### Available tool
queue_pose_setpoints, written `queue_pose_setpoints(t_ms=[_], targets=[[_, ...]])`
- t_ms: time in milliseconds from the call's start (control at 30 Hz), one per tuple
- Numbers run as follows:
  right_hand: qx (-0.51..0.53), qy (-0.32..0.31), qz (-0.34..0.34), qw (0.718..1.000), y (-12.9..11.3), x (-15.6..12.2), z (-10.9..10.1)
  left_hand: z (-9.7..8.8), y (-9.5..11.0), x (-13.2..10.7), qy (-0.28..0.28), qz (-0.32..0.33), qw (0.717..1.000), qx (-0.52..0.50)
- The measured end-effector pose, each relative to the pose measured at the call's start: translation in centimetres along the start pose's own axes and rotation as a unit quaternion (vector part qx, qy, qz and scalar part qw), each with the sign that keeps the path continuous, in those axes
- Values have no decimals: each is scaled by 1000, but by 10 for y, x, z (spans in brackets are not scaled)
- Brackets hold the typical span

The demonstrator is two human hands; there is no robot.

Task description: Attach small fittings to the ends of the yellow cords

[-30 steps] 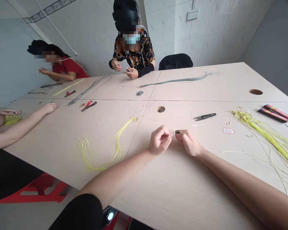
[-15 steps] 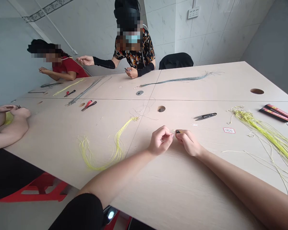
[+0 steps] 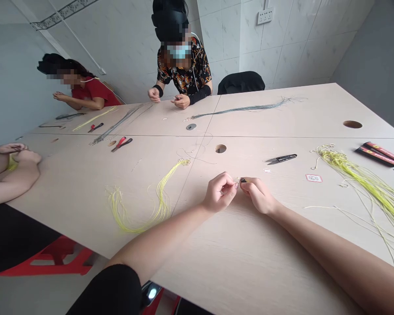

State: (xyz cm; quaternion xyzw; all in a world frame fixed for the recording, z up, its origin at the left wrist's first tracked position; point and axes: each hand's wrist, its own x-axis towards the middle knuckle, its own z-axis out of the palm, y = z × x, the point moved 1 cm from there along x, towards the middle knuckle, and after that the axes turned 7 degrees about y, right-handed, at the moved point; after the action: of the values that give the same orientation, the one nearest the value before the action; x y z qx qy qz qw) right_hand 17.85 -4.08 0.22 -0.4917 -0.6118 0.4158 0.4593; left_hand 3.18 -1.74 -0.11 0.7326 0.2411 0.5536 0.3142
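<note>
Between the fingers [image 3: 247,185], a yellow cord [image 3: 238,179]

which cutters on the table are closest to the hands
The black thread snips, lying just beyond the right hand; the red-handled cutters lie much farther left.

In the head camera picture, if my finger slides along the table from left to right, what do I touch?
Pale yellow cords → left hand → right hand → black thread snips → yellow-green cord bunch
</note>
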Motion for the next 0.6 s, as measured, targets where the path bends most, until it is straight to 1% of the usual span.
queue_pose_setpoints(t_ms=[167, 367, 600], targets=[[-20, -2, 0, 1000, 1, 0, -1, 0, -1, 1, 3, 1, 1000, -4], [18, 6, 13, 1000, 4, -1, -1, -1, -2, 1, 8, -19, 1000, -2], [25, 18, 1, 1000, 4, -2, 0, -1, -1, 0, 5, -13, 1000, -7]])
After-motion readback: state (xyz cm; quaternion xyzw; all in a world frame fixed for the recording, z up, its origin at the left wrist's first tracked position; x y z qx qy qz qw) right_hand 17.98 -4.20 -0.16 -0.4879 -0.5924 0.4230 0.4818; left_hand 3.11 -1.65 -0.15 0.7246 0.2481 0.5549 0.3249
